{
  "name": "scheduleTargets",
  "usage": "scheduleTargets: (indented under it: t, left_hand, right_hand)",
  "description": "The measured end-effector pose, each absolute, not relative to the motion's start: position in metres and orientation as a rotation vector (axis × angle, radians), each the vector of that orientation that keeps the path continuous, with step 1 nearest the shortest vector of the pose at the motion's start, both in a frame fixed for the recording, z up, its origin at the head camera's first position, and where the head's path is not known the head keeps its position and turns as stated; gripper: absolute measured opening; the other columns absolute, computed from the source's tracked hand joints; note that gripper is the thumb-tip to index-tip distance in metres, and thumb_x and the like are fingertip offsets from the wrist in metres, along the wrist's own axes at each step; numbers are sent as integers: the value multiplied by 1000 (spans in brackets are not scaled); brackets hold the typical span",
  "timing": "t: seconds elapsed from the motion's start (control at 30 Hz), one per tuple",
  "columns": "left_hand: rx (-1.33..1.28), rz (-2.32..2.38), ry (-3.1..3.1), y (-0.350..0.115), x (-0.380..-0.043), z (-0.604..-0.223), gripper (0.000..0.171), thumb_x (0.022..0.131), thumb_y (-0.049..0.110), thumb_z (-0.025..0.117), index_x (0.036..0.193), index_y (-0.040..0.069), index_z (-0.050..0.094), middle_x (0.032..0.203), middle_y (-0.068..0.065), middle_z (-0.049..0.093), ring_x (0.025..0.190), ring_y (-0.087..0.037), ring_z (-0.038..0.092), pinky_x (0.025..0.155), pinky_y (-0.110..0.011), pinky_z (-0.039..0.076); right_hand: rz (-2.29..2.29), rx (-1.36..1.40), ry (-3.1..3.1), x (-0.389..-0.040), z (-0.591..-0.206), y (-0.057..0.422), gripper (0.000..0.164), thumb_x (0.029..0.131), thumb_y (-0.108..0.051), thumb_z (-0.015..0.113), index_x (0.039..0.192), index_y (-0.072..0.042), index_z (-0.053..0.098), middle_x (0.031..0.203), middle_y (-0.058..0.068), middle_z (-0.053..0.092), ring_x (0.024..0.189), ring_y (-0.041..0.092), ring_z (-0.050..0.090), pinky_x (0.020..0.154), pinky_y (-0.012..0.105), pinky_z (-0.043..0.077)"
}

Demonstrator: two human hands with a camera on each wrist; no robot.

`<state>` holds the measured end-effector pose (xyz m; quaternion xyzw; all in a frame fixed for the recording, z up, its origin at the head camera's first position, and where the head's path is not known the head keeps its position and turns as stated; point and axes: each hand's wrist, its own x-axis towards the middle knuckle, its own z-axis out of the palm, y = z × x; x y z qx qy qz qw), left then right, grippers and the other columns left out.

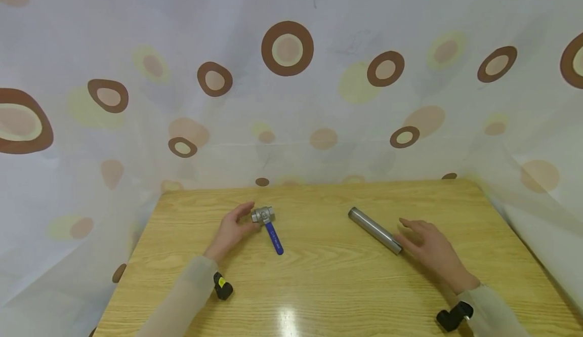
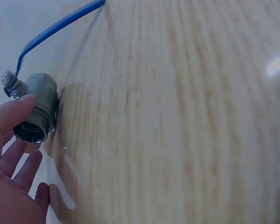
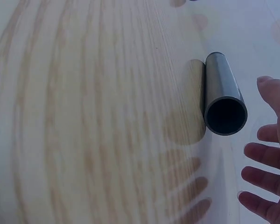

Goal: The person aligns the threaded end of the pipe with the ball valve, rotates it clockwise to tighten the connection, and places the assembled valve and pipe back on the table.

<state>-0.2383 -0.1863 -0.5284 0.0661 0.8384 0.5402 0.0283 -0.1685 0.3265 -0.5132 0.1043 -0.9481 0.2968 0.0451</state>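
Note:
A metal ball valve (image 1: 262, 215) with a blue lever handle (image 1: 275, 238) lies on the wooden table, its threaded opening facing my left hand (image 1: 233, 230). In the left wrist view the thumb (image 2: 18, 109) overlaps the valve body (image 2: 42, 98), while the other fingers spread loosely below it. On the right lies a smooth steel tube (image 1: 374, 229), slanting with its near end toward my right hand (image 1: 432, 251). That hand holds nothing, fingers apart; the right wrist view shows a gap between its thumb (image 3: 273, 91) and the tube's open end (image 3: 226, 116).
The light wood table (image 1: 319, 286) ends at a back edge against a white curtain (image 1: 300, 104) printed with brown and yellow circles. More of the curtain hangs along both sides. Black wrist cameras (image 1: 223, 286) sit on both sleeves.

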Motion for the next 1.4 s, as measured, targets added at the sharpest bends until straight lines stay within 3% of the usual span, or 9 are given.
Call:
scheduleTargets:
  t: [0.53,0.73,1.2,1.4]
  left_hand:
    - [265,1710,2581,-182,-243,-536,63,89,3,80,147,-1,54,150,-21,56,141,-41,49,124,-56,31]
    - [266,1684,2587,-183,-244,-537,59,88,5,81,143,0,59,146,-22,58,138,-43,52,121,-57,36]
    - [217,1578,2642,-178,-245,-533,60,87,8,83,143,4,60,146,-21,59,139,-42,51,123,-57,33]
    - [196,1646,2621,-177,-244,-534,56,87,10,84,139,2,63,141,-23,62,131,-42,58,117,-55,42]
  right_hand:
    - [873,352,-2881,-168,-516,322,58,103,-40,65,143,2,59,139,27,61,128,51,52,101,73,44]
    - [861,362,-2876,-168,-517,321,59,103,-39,66,143,3,59,138,27,62,127,51,53,100,72,45]
    - [868,428,-2803,-167,-524,323,52,101,-31,70,138,3,62,130,23,67,118,45,62,96,67,52]
    - [862,426,-2811,-166,-523,324,51,101,-33,70,138,2,63,128,21,68,115,43,63,95,66,53]
